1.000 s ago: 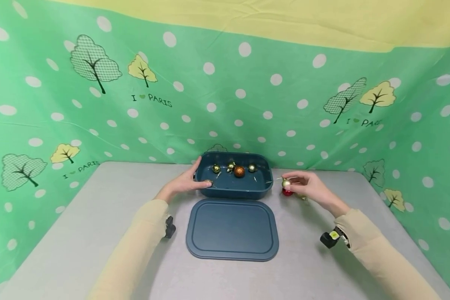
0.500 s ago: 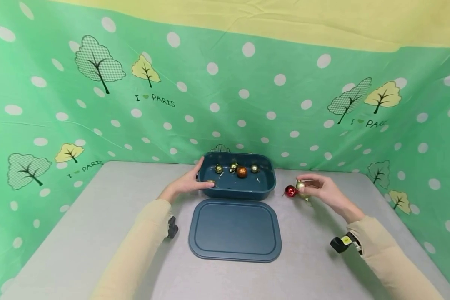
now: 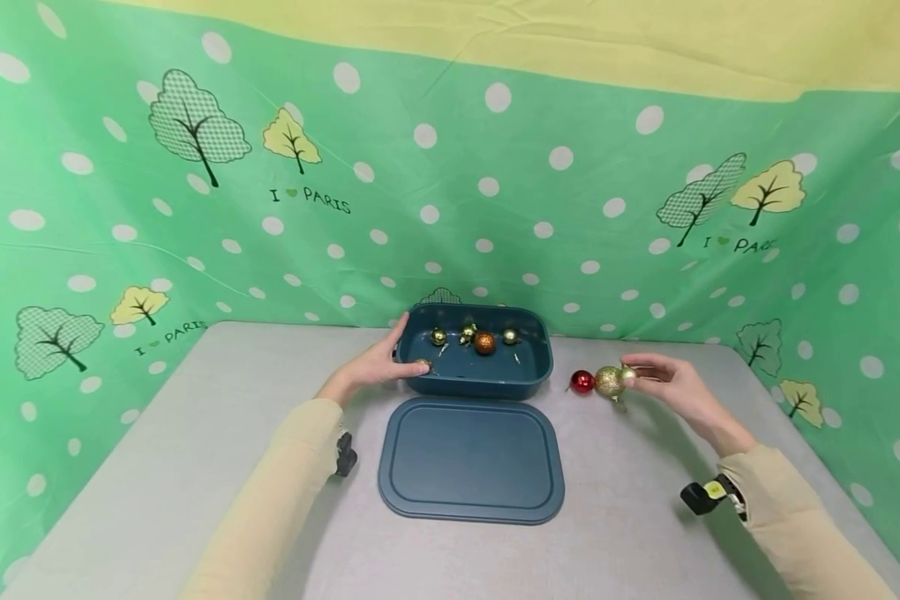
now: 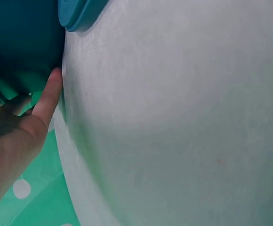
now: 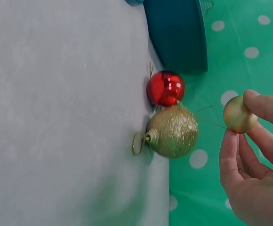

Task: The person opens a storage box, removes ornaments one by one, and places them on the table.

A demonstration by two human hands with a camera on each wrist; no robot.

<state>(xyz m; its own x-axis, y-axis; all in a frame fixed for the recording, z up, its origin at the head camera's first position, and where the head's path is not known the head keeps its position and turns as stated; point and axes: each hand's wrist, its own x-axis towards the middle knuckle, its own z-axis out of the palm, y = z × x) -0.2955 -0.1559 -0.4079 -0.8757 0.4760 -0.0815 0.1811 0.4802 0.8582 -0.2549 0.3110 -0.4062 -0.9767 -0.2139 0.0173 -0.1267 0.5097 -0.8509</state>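
Note:
My right hand (image 3: 671, 385) pinches a small matte gold bauble (image 5: 240, 115) between thumb and fingertips. A thin loop of thread runs from it across the larger glittery gold bauble (image 5: 173, 132). That larger bauble lies on the table against a shiny red bauble (image 5: 166, 88). At the left end of a dark blue storage box (image 3: 480, 388), my left hand (image 3: 371, 365) holds the wall, thumb over the rim and fingers along the outside. Inside the box lie an orange glitter bauble (image 3: 484, 343) and several small gold ones (image 3: 510, 337). Another small bauble partly shows at my left thumb tip.
The matching blue lid (image 3: 471, 460) lies flat on the grey table (image 3: 270, 500) in front of the box. A green dotted cloth (image 3: 390, 183) hangs close behind the box and at both sides.
My right hand has moved right with the small gold bauble, away from the box. The red and large gold baubles now show fully. My left hand stays on the box.

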